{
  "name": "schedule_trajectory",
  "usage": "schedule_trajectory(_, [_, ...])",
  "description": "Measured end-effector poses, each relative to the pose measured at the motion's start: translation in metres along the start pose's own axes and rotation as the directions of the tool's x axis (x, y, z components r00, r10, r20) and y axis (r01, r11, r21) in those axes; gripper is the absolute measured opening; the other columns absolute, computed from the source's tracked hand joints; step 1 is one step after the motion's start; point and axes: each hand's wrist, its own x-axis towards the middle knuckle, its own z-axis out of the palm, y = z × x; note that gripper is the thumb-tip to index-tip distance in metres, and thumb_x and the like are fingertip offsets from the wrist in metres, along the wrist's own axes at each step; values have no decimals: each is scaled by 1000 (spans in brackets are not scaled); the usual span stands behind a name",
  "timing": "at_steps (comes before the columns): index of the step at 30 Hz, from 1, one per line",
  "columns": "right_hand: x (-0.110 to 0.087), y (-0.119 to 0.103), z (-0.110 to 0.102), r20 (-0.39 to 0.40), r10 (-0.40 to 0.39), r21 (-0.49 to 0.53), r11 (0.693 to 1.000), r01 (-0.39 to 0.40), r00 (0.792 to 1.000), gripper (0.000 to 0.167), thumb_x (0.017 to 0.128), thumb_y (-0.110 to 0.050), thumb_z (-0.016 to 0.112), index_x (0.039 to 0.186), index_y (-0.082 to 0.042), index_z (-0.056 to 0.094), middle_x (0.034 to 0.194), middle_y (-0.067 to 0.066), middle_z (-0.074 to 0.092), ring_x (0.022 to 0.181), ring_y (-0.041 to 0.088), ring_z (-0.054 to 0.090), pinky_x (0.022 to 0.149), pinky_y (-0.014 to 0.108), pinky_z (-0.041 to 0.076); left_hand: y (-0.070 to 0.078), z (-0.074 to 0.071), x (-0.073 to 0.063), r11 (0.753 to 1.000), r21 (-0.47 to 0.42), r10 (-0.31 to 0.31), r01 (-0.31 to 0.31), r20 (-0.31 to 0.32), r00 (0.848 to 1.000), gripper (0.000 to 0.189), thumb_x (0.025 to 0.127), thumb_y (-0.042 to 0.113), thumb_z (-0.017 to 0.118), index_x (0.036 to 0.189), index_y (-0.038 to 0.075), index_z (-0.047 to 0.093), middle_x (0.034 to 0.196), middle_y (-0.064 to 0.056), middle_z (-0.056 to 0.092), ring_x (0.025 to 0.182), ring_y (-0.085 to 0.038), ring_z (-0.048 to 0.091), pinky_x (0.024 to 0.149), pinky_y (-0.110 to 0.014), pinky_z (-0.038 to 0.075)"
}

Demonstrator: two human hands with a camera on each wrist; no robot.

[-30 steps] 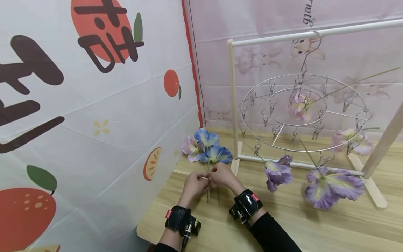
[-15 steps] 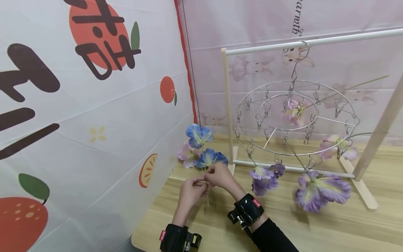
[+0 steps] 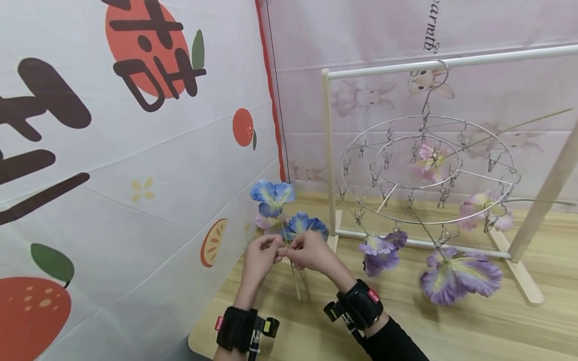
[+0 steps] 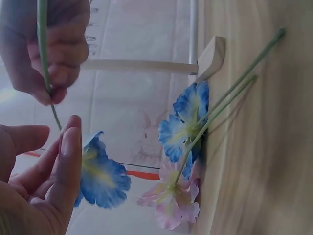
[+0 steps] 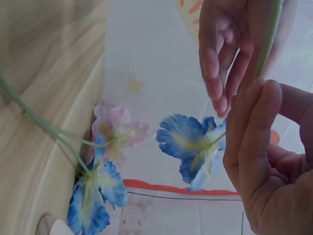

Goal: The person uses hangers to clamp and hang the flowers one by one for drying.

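My right hand (image 3: 311,253) pinches the green stem (image 5: 269,41) of a blue artificial flower (image 3: 272,196) between thumb and fingertips. The bloom stands raised off the table, and the stem's lower end points toward me. My left hand (image 3: 259,258) is beside the same stem. Its fingers lie along the stem near the bloom, with the thumb apart from them in the left wrist view. Behind the hands, a second blue flower (image 4: 188,125) and a pink one (image 4: 173,198) lie on the table, their stems crossing.
A wood-and-white rack (image 3: 328,125) stands right of the hands. From its top rod hangs a round wire hanger (image 3: 415,222) with several clips. Purple flowers (image 3: 460,278) and pink flowers (image 3: 485,213) hang there. A printed cloth wall (image 3: 171,200) borders the table's left side.
The held blue flower has come up from the others and shifted left. My left hand has moved up and left along the stem, its thumb now apart from the fingers.
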Motion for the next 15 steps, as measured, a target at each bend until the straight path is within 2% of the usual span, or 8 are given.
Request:
schedule_trajectory(6, [-4, -7, 6, 33, -27, -22, 999, 28, 999, 15, 86, -8, 59, 76, -5, 70, 63, 6, 67, 52, 10, 61, 49, 23, 53, 0, -4, 10, 997, -69, -29, 29, 6, 1000, 30, 95, 19, 60, 115, -2, 65, 107, -26, 69, 67, -5, 67, 65, -17, 60])
schedule_trajectory(10, [-5, -9, 5, 69, -35, -58, 998, 40, 997, 17, 88, -10, 59, 76, -6, 71, 63, 7, 67, 51, 10, 59, 48, 23, 51, -1, -6, 10, 994, -92, -53, 53, 4, 999, 30, 93, 15, 63, 114, -5, 66, 97, -21, 72, 64, -5, 66, 63, -15, 59])
schedule_trajectory(13, [-3, -7, 3, 24, -103, -135, 985, 105, 994, 15, 91, -14, 59, 84, -8, 71, 69, 5, 68, 55, 10, 57, 51, 21, 48, -1, -8, 8, 993, -99, -71, 71, 8, 997, 29, 92, 14, 64, 113, -6, 66, 86, -9, 74, 64, -5, 66, 62, -15, 58])
schedule_trajectory(15, [-1, -4, 3, -64, -178, -210, 964, 161, 982, 13, 93, -15, 60, 91, -10, 71, 76, 3, 69, 62, 9, 58, 55, 20, 48, 0, -9, 3, 992, -100, -81, 83, 24, 996, 28, 92, 13, 63, 112, -6, 66, 82, -3, 73, 64, -5, 66, 62, -15, 58])
